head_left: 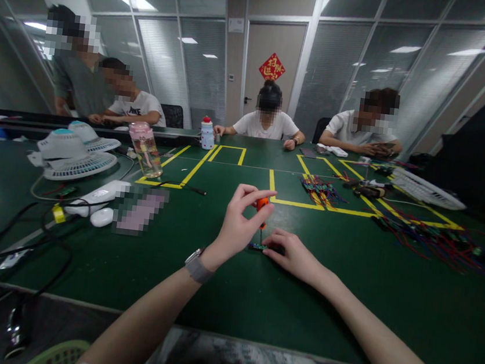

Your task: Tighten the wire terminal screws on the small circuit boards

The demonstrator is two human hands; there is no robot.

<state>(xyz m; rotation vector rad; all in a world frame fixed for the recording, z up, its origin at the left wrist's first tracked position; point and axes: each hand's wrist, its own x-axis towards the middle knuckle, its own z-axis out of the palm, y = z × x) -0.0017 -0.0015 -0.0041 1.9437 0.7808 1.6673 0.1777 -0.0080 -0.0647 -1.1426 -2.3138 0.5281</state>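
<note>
My left hand (238, 222), with a watch on its wrist, is closed around a screwdriver (263, 204) with an orange and black handle. Its forefinger stretches over the top of the handle, and the thumb lies along the near side. The thin shaft points straight down at a small green circuit board (256, 246) on the table. Whether the tip sits in a screw is too small to tell. From the right, the fingers of my right hand (293, 255) pinch the end of this board, low against the tabletop.
Bundles of wired boards (320, 190) lie beyond my right hand, more (475, 249) at far right. On the left are a phone (140, 211), a white case (102, 217), cables, a bottle (146, 150) and white fans (80, 165). Several people are across the green table (170, 279).
</note>
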